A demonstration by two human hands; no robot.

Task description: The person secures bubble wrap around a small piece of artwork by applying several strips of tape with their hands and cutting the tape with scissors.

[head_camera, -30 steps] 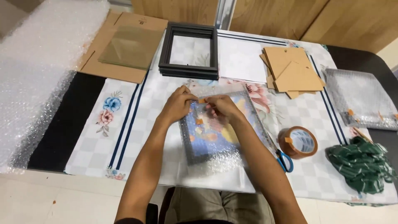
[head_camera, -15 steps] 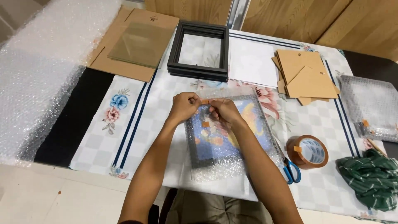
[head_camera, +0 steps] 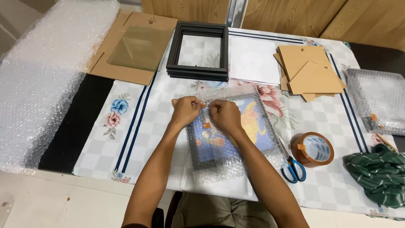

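A strip of tape (head_camera: 203, 104), apparently, is pinched by the left hand (head_camera: 185, 110) and right hand (head_camera: 224, 116) at the bubble-wrapped picture's (head_camera: 232, 135) top edge; bare tablecloth (head_camera: 156, 126) is left alongside.

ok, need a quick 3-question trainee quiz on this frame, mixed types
1. True or false: the tape roll lies on the wrapped picture.
2. Which lies just below the tape roll? A) scissors B) glass pane C) green cloth
3. Fill in: both the left hand and the right hand rest on the picture's ____ edge.

Key: 1 false, beside it on the tablecloth; 2 A; 3 upper, at a small orange tape piece.
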